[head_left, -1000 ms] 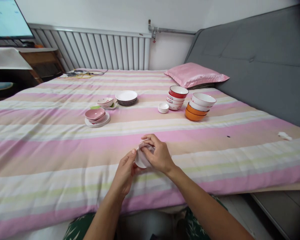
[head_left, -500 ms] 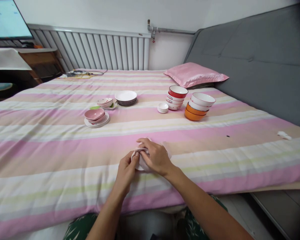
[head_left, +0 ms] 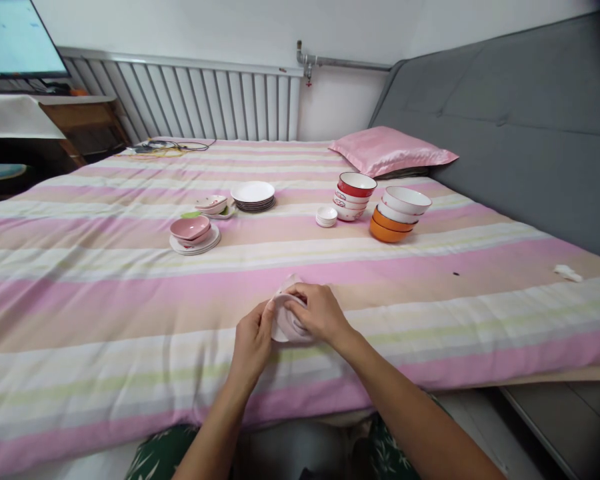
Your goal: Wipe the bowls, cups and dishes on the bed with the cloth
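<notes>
Close in front of me, at the near part of the bed, my left hand grips the left rim of a small pale dish between thumb and fingers. Over the dish, my right hand is closed on a pale pinkish cloth, pressing it against the inside. Part of the cloth sticks out beyond the far rim. Cloth and fingers hide much of the dish, so its depth is hard to judge.
Pink bowls rest on white plates at left. Behind them are patterned dishes and stacked plates. Rightward stand small white dishes, red-and-white bowls, and white bowls over orange ones. A pink pillow lies behind.
My right hand has shifted slightly right with the cloth, and more of the dish's inside shows. My left hand stays at the rim. The stacks have not moved.
</notes>
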Demonstrator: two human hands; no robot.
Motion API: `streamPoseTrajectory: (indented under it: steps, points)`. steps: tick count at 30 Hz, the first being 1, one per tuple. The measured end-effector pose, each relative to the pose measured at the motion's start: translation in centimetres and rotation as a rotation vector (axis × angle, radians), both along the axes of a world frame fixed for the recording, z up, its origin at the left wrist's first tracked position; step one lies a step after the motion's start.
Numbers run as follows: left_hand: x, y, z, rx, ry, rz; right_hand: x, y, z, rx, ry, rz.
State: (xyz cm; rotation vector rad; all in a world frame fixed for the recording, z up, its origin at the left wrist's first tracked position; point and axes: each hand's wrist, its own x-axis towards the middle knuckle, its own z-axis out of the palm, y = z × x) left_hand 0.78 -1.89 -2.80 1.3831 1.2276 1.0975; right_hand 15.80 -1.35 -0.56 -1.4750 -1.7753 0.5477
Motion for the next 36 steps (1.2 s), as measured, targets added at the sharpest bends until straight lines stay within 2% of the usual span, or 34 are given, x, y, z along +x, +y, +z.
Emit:
streamPoseTrajectory:
  steps: [9,14,19,22,26,32,34,36]
  points:
    - [0.0,-0.3,0.0,0.045,0.060,0.075,-0.1,0.0,-0.3,-0.099,0.024,-0.053]
    - [0.3,-0.4,0.3,-0.020,-0.121,0.030,-0.3,0.1,-0.5,-0.207,0.056,-0.138]
    - [0.0,-0.2,0.4,0.059,-0.060,0.009,-0.3,0.1,-0.5,-0.169,0.049,-0.131]
    - [-0.5,0.2,0.0,0.082,-0.030,0.029,-0.4,0.0,-0.4,-0.112,-0.041,-0.122]
    - [-0.9,0.5,-0.3,0.137,0.146,0.045,-0.6,-0.4,0.1,-0.062,-0.215,-0.093]
    - [-1.3,0.2,0.2,0.336,0.609,-0.016,-1.1,-1.0,0.8,-0.007,-0.426,0.031]
    - [-1.2,0.1,0.4,0.375,0.648,0.006,-1.3,-1.1,0.7,-0.001,-0.417,0.019]
    - [-1.1,0.2,0.6,0.365,0.560,0.071,-1.4,-0.9,0.5,-0.010,-0.336,-0.039]
